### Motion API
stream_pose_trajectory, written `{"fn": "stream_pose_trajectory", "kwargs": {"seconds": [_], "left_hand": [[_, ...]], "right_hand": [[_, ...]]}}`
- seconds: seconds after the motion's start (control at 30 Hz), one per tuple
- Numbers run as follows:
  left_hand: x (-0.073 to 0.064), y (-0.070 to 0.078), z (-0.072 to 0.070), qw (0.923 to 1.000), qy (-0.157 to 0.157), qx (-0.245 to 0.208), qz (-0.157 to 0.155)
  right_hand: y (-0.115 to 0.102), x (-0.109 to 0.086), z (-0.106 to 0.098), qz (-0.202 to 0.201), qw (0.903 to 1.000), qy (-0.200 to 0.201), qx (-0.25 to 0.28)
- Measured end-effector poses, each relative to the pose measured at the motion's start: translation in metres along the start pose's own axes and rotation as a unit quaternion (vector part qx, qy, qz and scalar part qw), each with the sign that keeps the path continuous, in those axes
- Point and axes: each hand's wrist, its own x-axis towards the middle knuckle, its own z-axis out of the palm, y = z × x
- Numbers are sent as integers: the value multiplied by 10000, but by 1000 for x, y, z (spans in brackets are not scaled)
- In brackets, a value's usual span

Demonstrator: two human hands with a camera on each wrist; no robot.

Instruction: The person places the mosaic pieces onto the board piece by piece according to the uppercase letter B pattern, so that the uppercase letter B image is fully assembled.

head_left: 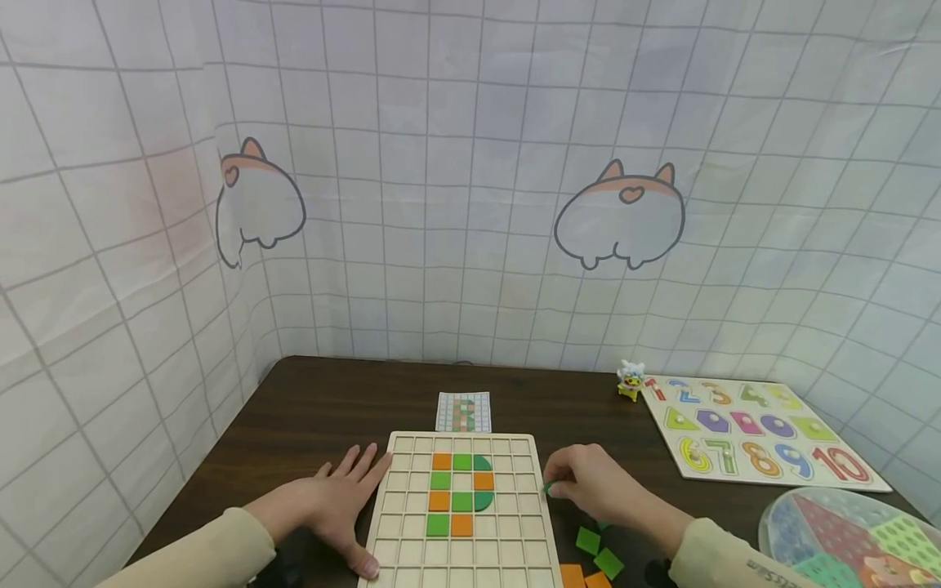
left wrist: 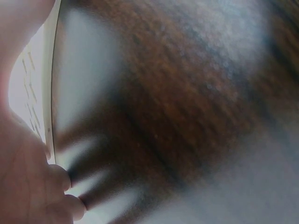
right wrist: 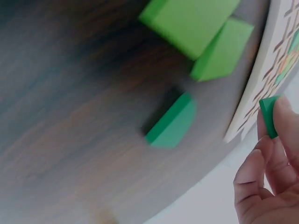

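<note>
A wooden grid board lies on the dark table, with orange squares, light green squares and dark green rounded pieces set in its cells. My left hand rests at the board's left edge with fingers spread, its thumb on the lower left rim. Just off the right edge, my right hand pinches a dark green block between thumb and fingers. Below that hand, another dark green rounded block lies on the table near light green blocks.
Behind the board lies a printed pattern card. At the right are a number puzzle board, a small figurine and a round clear container. Loose orange blocks sit by the board's lower right corner.
</note>
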Motion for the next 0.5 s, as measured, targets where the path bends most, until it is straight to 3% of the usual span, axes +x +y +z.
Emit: {"fn": "stream_pose_trajectory", "kwargs": {"seconds": [0.23,0.5], "left_hand": [[2,-1,0,10000,-10,19,14],[2,-3,1,10000,17,-5,56]], "right_hand": [[-21,5,14,-141,9996,186,170],[-44,13,32,-163,9988,15,471]]}}
